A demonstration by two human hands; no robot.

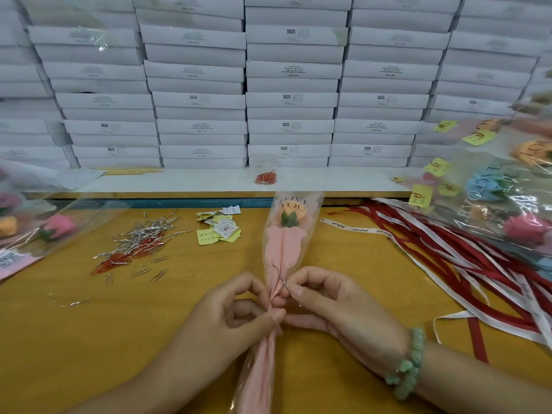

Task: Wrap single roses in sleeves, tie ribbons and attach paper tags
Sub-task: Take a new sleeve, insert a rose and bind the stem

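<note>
Nearest us the sleeved rose (283, 243) lies on the wooden table (89, 339), bloom pointing away. Left of the rose we see loose twist ties (140, 237) and paper tags (219, 230). Our left hand (233, 321) pinches the gathered sleeve neck; our right hand (337, 309) — just right of the rose — pinches a silver twist tie (279, 277) against it. Red and white ribbons (448, 252) spread farther right of the rose.

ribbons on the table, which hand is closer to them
Right. The right hand pinches a wire tie at the neck of the wrapped rose, with the ribbons spread to its right; the left hand grips that neck from the far side.
</note>
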